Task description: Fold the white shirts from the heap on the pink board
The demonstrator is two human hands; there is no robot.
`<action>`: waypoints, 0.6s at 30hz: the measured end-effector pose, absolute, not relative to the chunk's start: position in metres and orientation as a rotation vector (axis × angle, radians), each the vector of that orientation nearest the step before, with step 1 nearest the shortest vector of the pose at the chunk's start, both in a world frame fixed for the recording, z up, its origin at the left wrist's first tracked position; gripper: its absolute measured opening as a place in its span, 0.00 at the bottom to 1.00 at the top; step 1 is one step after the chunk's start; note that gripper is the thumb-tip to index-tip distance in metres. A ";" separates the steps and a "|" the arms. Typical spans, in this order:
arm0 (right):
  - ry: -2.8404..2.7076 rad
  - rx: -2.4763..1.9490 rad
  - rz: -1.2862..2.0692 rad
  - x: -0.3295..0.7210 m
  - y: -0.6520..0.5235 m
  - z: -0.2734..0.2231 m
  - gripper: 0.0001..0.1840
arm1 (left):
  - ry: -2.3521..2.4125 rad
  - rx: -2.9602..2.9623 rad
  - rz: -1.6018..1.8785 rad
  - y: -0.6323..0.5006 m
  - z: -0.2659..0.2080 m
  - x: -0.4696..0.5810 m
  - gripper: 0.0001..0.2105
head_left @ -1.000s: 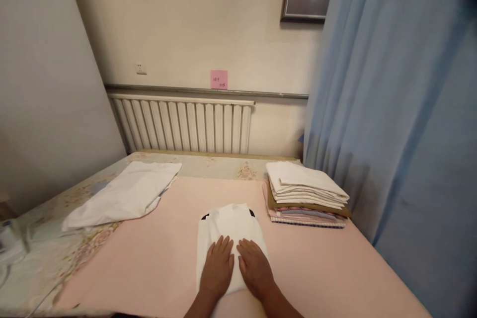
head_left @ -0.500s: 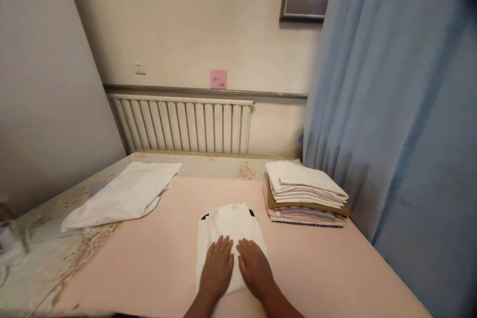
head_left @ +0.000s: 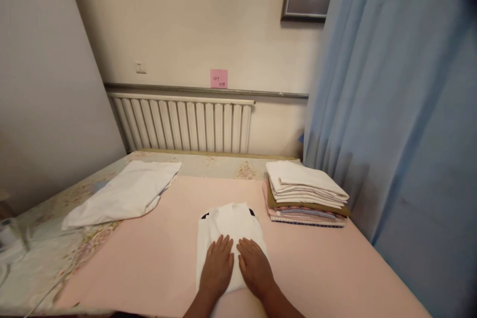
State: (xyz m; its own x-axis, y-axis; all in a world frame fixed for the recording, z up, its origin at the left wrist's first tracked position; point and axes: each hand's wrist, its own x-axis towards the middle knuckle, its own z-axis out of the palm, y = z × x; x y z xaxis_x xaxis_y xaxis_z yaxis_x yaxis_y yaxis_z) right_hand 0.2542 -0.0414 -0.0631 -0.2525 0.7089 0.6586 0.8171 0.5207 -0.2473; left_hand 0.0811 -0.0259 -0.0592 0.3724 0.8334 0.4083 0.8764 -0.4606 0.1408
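Observation:
A folded white garment (head_left: 233,221) with black patches at its two far corners lies flat on a pink cloth (head_left: 156,248), close in front of me. My left hand (head_left: 218,264) rests palm down on its left half, fingers stretched out. On its right half lies my right hand (head_left: 255,266), flat too, with the fingers pointing forward and inward. A narrow strip of white fabric shows between the two hands. Neither hand grips anything. The near part of the garment is partly hidden under my hands and wrists.
To the right stands a stack of folded fabrics (head_left: 307,194), white on top. White cloth (head_left: 126,194) lies loosely at the left. A whitish object with a cord (head_left: 11,241) sits at the far left edge. Behind are a radiator (head_left: 186,124) and, at right, a blue curtain (head_left: 391,109).

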 end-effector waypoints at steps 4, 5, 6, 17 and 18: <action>-2.030 -1.255 -0.175 0.254 -0.042 -0.062 0.19 | -1.580 -2.520 -0.662 -0.026 -0.059 0.081 0.21; -2.031 -1.255 -0.178 0.254 -0.042 -0.062 0.19 | -1.579 -2.519 -0.664 -0.026 -0.059 0.081 0.21; -2.032 -1.253 -0.181 0.255 -0.042 -0.062 0.19 | -1.578 -2.518 -0.667 -0.026 -0.060 0.081 0.21; -2.022 -1.248 -0.207 0.254 -0.041 -0.064 0.19 | -1.614 -2.555 -0.629 -0.026 -0.058 0.080 0.21; -2.019 -1.244 -0.208 0.254 -0.041 -0.064 0.19 | -1.618 -2.556 -0.624 -0.026 -0.057 0.080 0.22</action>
